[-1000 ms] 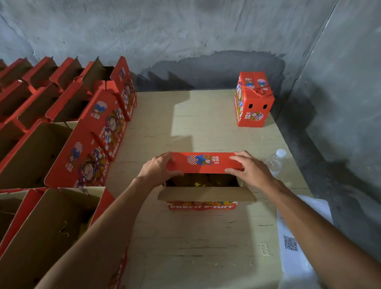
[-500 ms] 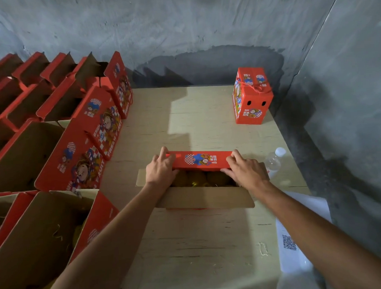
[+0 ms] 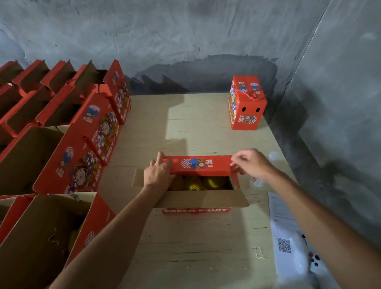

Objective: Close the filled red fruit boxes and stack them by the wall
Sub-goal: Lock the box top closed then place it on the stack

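Box (image 3: 195, 187) in work sits mid-table (image 3: 189, 242), well short of the wall (image 3: 180, 24). Top open; yellow fruit (image 3: 195, 184) shows inside. Far flap (image 3: 199, 164), red with cartoon print, is tipped toward the viewer over the opening. Near flap (image 3: 200, 199), plain brown side up, lies folded outward. A brown side flap (image 3: 137, 177) sticks out left under the wrist.

Left hand (image 3: 158, 173): fingers curled over the far flap's left end, holding it. Right hand (image 3: 250, 163): fingertips pinch the small red side tab (image 3: 234, 175) at the flap's right corner.

Judged step: folding side tabs in before the top flaps close.

How to do it well, by my reading:
- Tuck both side flaps down first, the left brown one too; it looks easy to forget beneath the arm.
- Keep the left hand steady on the far flap so the box does not slide.
- Press fruit level if it rides high, or the flaps will bow.
- Bring far and near flaps together evenly; card like this creases off-line if one end leads.

One closed box (image 3: 245, 107) stands at the far right corner, near the wall, string handle on top: the stacking spot, presumably. Rows of open boxes (image 3: 60, 137) wait on the left. A clear bottle (image 3: 273, 157) and a paper sheet (image 3: 282, 227) with a QR code lie right of the box; mind the bottle when lifting across.
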Demonstrator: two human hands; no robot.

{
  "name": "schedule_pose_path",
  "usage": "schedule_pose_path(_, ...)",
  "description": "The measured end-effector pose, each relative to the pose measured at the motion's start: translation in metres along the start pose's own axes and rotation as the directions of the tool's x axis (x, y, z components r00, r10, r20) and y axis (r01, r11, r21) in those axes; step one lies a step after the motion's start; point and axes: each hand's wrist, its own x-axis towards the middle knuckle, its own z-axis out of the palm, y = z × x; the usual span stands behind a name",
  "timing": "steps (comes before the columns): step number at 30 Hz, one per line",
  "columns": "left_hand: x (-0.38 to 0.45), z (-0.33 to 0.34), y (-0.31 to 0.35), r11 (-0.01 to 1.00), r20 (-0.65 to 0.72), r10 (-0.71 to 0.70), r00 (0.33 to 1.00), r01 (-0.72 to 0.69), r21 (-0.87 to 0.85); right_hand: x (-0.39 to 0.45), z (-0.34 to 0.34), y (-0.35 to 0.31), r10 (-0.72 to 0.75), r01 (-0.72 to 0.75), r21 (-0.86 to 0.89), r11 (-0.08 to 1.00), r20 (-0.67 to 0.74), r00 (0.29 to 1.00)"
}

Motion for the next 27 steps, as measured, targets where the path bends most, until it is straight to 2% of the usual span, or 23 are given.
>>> schedule_pose_path(1, 0.000, 0.001, 0.000, 1.000, -0.003, 0.000, 1.000, 0.000, -0.002, -0.006, 0.014, 0.010, -0.085, 0.084, -0.042, 0.996, -0.029, 0.996)
schedule_pose_path(3, -0.001, 0.004, 0.000, 1.000, -0.012, 0.001, 1.000, -0.001, 0.007, -0.018, 0.045, 0.030, -0.229, 0.222, -0.057, 0.973, -0.172, 0.958)
schedule_pose_path(5, -0.002, 0.008, 0.000, 1.000, -0.039, -0.001, 0.999, 0.002, 0.019, -0.028, 0.071, 0.046, -0.315, 0.289, -0.138, 0.947, -0.230, 0.921)
schedule_pose_path(8, -0.003, 0.009, 0.000, 1.000, -0.050, -0.011, 0.999, 0.012, 0.026, -0.029, 0.084, 0.057, -0.354, 0.297, -0.237, 0.925, -0.252, 0.901)
schedule_pose_path(11, -0.004, 0.001, -0.005, 0.998, 0.023, -0.027, 0.999, 0.026, 0.053, -0.026, 0.079, 0.057, -0.395, 0.323, -0.295, 0.899, -0.231, 0.889)
schedule_pose_path(14, -0.013, -0.013, -0.013, 0.986, -0.039, -0.159, 0.987, 0.160, 0.041, -0.027, 0.077, 0.057, -0.387, 0.316, -0.299, 0.900, -0.218, 0.896)
schedule_pose_path(16, -0.026, -0.022, -0.016, 0.939, -0.125, -0.336, 0.934, 0.323, -0.115, -0.029, 0.079, 0.058, -0.376, 0.307, -0.290, 0.906, -0.223, 0.899)
schedule_pose_path(17, -0.031, -0.027, -0.019, 0.884, -0.137, -0.426, 0.894, 0.379, -0.275, -0.030, 0.079, 0.058, -0.369, 0.304, -0.276, 0.912, -0.227, 0.901)
schedule_pose_path(18, -0.034, -0.031, -0.021, 0.796, -0.109, -0.492, 0.864, 0.396, -0.457, -0.030, 0.080, 0.058, -0.363, 0.302, -0.260, 0.917, -0.233, 0.902)
schedule_pose_path(19, -0.037, -0.034, -0.023, 0.704, -0.080, -0.494, 0.866, 0.344, -0.622, -0.030, 0.081, 0.057, -0.353, 0.299, -0.238, 0.924, -0.238, 0.905)
schedule_pose_path(21, -0.045, -0.034, -0.022, 0.609, -0.071, -0.287, 0.955, 0.125, -0.784, -0.032, 0.083, 0.055, -0.326, 0.294, -0.159, 0.942, -0.244, 0.913)
schedule_pose_path(23, -0.058, -0.023, -0.015, 0.528, -0.038, -0.027, 0.999, -0.018, -0.849, -0.034, 0.083, 0.053, -0.317, 0.302, -0.096, 0.948, -0.254, 0.914)
schedule_pose_path(24, -0.064, -0.012, -0.015, 0.567, -0.049, 0.041, 0.998, -0.064, -0.821, -0.035, 0.082, 0.051, -0.319, 0.307, -0.087, 0.948, -0.257, 0.912)
schedule_pose_path(26, -0.069, 0.012, -0.020, 0.699, -0.219, 0.165, 0.962, -0.271, -0.662, -0.037, 0.082, 0.049, -0.331, 0.321, -0.081, 0.944, -0.264, 0.906)
schedule_pose_path(27, -0.069, 0.022, -0.026, 0.731, -0.294, 0.234, 0.927, -0.367, -0.575, -0.039, 0.082, 0.049, -0.339, 0.331, -0.075, 0.941, -0.265, 0.903)
